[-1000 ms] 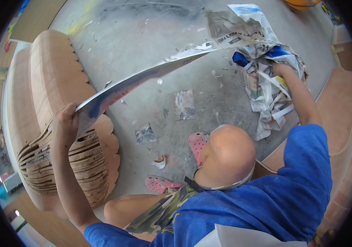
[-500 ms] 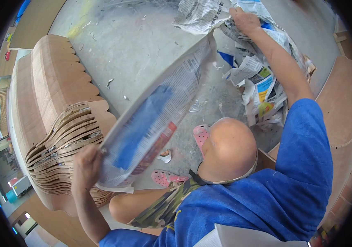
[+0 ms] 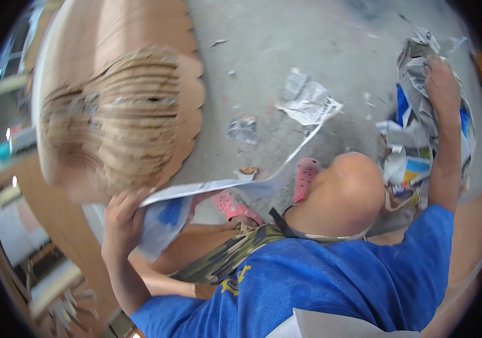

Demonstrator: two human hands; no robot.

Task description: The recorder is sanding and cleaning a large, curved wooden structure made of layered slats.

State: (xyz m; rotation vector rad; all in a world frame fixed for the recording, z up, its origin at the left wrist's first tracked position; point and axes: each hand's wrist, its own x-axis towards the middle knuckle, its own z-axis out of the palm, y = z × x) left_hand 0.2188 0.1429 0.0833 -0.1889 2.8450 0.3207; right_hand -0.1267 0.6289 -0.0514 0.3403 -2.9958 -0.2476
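My left hand [image 3: 124,218] is closed on one end of a long newspaper sheet [image 3: 213,190] with a blue printed patch. From there the strip sags across my lap and rises toward a torn newspaper piece [image 3: 308,100] on the floor; I cannot tell whether the two are joined. Far to the right, my right hand [image 3: 442,84] is closed on crumpled newspaper [image 3: 418,70] at the top of a heap of torn newspaper [image 3: 407,163]. The tips of its fingers are partly hidden.
At the left stands a large curved wooden piece [image 3: 134,22] with a scalloped edge, and stacked curved wooden slats [image 3: 134,112] lie against it. Paper scraps [image 3: 242,128] dot the grey concrete floor [image 3: 252,50]. My feet wear pink clogs [image 3: 235,207]. A wooden board [image 3: 61,208] lies at the lower left.
My right hand has left the raised end of the long sheet and moved right onto the heap. The sheet has dropped from taut to slack. The view has turned.
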